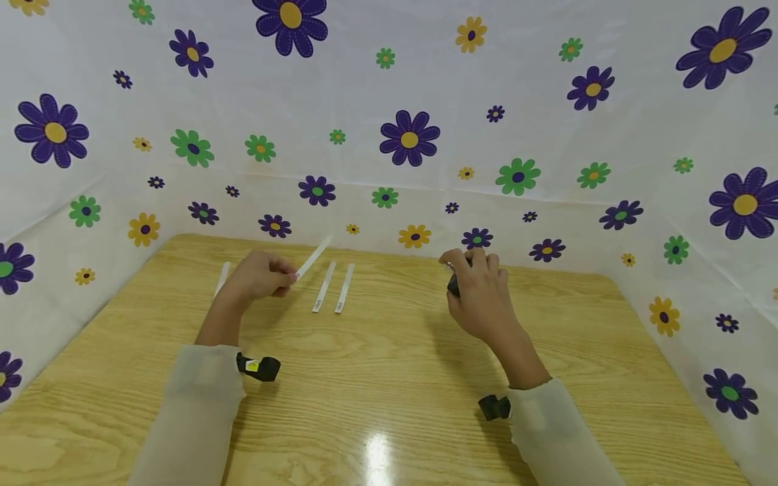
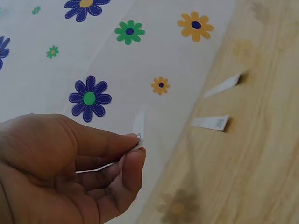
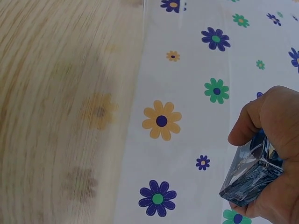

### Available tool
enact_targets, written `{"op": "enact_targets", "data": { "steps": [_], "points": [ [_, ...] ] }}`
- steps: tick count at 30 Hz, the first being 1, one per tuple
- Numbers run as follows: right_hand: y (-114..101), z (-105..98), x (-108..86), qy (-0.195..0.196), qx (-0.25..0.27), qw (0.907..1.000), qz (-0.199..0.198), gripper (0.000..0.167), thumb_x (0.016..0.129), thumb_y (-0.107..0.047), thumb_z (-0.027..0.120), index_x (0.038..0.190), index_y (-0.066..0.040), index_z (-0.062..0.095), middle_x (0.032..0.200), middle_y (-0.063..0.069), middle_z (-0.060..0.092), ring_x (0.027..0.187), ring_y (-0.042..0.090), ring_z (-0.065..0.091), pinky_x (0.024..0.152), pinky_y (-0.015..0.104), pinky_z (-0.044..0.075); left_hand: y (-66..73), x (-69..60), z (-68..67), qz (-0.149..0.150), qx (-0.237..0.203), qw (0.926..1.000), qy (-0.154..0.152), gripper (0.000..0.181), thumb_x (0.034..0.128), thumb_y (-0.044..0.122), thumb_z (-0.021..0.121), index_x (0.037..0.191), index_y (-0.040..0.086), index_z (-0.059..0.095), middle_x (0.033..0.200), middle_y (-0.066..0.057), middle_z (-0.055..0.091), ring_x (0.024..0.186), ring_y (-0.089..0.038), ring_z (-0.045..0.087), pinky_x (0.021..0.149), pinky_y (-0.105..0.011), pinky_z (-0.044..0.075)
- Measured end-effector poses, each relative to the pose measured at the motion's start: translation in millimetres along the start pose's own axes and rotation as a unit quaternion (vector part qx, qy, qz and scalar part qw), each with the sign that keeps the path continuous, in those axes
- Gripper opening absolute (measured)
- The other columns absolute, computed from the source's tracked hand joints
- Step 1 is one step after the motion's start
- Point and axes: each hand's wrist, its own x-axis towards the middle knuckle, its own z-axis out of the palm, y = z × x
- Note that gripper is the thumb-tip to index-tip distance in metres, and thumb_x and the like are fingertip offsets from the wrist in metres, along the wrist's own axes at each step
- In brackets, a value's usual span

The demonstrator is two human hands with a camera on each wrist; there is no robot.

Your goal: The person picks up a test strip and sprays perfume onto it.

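My left hand (image 1: 255, 278) pinches one end of a white paper strip (image 1: 315, 257) between thumb and fingertips, its free end pointing up and away to the right. Two similar strips, a left one (image 1: 324, 287) and a right one (image 1: 344, 289), lie side by side on the table with small printing at their near ends. Another strip (image 1: 222, 275) lies to the left, partly covered by that hand. Farther right, my right hand (image 1: 484, 297) grips a clear, dark-blue glass bottle (image 3: 252, 170), which looks like a perfume bottle, above the table. Its top is hidden by the fingers.
The wood-grain table (image 1: 365, 378) meets a white flower-printed sheet (image 1: 365, 88) at the back and both sides. A small black wrist camera (image 1: 261, 368) sits at the left cuff and another black camera (image 1: 494, 408) at the right cuff.
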Motion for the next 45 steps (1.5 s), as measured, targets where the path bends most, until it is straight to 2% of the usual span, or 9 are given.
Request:
{"op": "enact_targets", "data": {
  "steps": [3,8,14,21,29,32,36,42,45],
  "points": [
    [0.2,0.1,-0.5,0.000,0.000,1.0000,0.000,0.050,0.087,-0.003,0.070,0.129,-0.020,0.049,0.123,0.027,0.051,0.100,0.045,0.047,0.075,0.055,0.042,-6.2,4.0,3.0,-0.016,0.027,0.9995,0.001,0.023,0.1000,0.008,0.064,0.116,-0.008,0.069,0.106,-0.017,0.067,0.085,-0.020,0.064,0.079,-0.030,0.056],
    [0.2,0.4,-0.7,0.001,0.002,1.0000,0.000,0.049,0.087,-0.002,0.069,0.129,-0.019,0.049,0.123,0.027,0.051,0.100,0.045,0.047,0.075,0.055,0.042,-13.0,7.8,7.0,-0.037,0.063,0.9973,0.006,0.020,0.0969,0.006,0.067,0.110,-0.008,0.073,0.096,-0.015,0.069,0.079,-0.020,0.064,0.075,-0.030,0.054],
    [0.1,0.4,0.2,0.002,0.004,1.0000,-0.001,0.049,0.088,-0.002,0.069,0.129,-0.020,0.049,0.122,0.026,0.052,0.100,0.045,0.047,0.075,0.055,0.042,-18.1,10.9,9.2,-0.056,0.051,0.9971,-0.005,0.019,0.0971,0.004,0.067,0.110,-0.009,0.072,0.090,-0.014,0.070,0.070,-0.017,0.065,0.069,-0.028,0.056],
    [-0.3,0.3,-0.2,-0.003,0.004,1.0000,0.001,0.050,0.088,-0.003,0.069,0.130,-0.020,0.049,0.123,0.027,0.052,0.101,0.046,0.047,0.075,0.055,0.042,-19.6,11.7,10.3,-0.078,0.043,0.9959,-0.014,0.019,0.0965,0.002,0.067,0.111,-0.009,0.072,0.088,-0.013,0.070,0.069,-0.016,0.066,0.067,-0.025,0.056],
    [-0.6,-0.4,-0.5,-0.008,0.006,1.0000,0.000,0.050,0.088,-0.002,0.069,0.130,-0.019,0.049,0.122,0.027,0.052,0.101,0.045,0.046,0.075,0.055,0.042,-20.2,12.8,9.8,-0.081,0.054,0.9952,-0.012,0.018,0.0949,0.007,0.069,0.106,-0.006,0.074,0.085,-0.010,0.071,0.070,-0.016,0.065,0.069,-0.026,0.054],
    [-0.8,-0.8,-0.4,-0.009,0.007,0.9999,0.002,0.050,0.088,-0.002,0.069,0.130,-0.020,0.049,0.123,0.027,0.052,0.101,0.045,0.046,0.075,0.055,0.042,-20.3,12.1,6.9,-0.063,0.089,0.9940,-0.006,0.018,0.0920,0.011,0.070,0.102,-0.003,0.077,0.082,-0.007,0.072,0.072,-0.017,0.065,0.072,-0.029,0.052],
    [-1.1,-0.7,-0.3,-0.011,0.008,0.9999,0.004,0.050,0.087,-0.003,0.070,0.130,-0.020,0.049,0.123,0.027,0.051,0.102,0.045,0.046,0.075,0.054,0.042,-20.3,9.6,-1.1,-0.049,0.120,0.9916,0.005,0.025,0.0932,0.017,0.070,0.106,-0.003,0.078,0.085,-0.008,0.074,0.078,-0.019,0.064,0.077,-0.032,0.052],
    [-0.3,-0.4,0.1,-0.013,0.012,0.9998,0.002,0.050,0.088,-0.003,0.070,0.130,-0.019,0.050,0.123,0.026,0.051,0.103,0.045,0.045,0.076,0.055,0.042,-23.9,3.7,-16.5,-0.078,0.069,0.9944,0.015,0.031,0.0987,0.017,0.067,0.118,-0.006,0.072,0.102,-0.016,0.072,0.078,-0.017,0.068,0.076,-0.030,0.058],
    [0.1,-0.1,0.1,-0.014,0.013,0.9998,0.002,0.049,0.088,-0.003,0.069,0.130,-0.019,0.050,0.123,0.025,0.051,0.103,0.045,0.045,0.077,0.055,0.042,-27.7,1.2,-24.0,-0.084,0.077,0.9933,0.020,0.033,0.0991,0.019,0.066,0.120,-0.006,0.071,0.101,-0.016,0.072,0.078,-0.017,0.067,0.075,-0.029,0.056]
  ]
}}
